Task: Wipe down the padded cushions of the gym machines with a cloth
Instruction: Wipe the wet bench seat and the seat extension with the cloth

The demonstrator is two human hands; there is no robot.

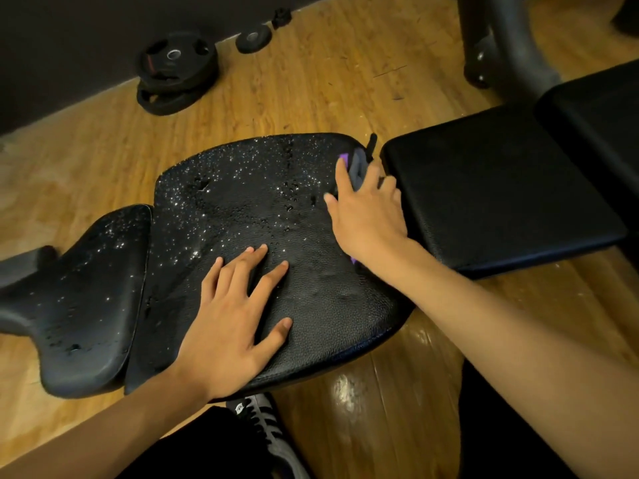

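Apparently right hand point(367, 216) presses a cloth point(356, 166); left hand point(235, 319) flat on cushion point(242, 191).

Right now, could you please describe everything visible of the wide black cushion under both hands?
The wide cushion is black, with a pebbled, leather-like cover, lying roughly flat. Water droplets bead over its far and left parts; the near part looks matte. The left hand rests flat on its near side, fingers spread. The right hand presses a purple and grey cloth on its right edge. A narrower wet pad adjoins its left side; a dry pad sits to its right.
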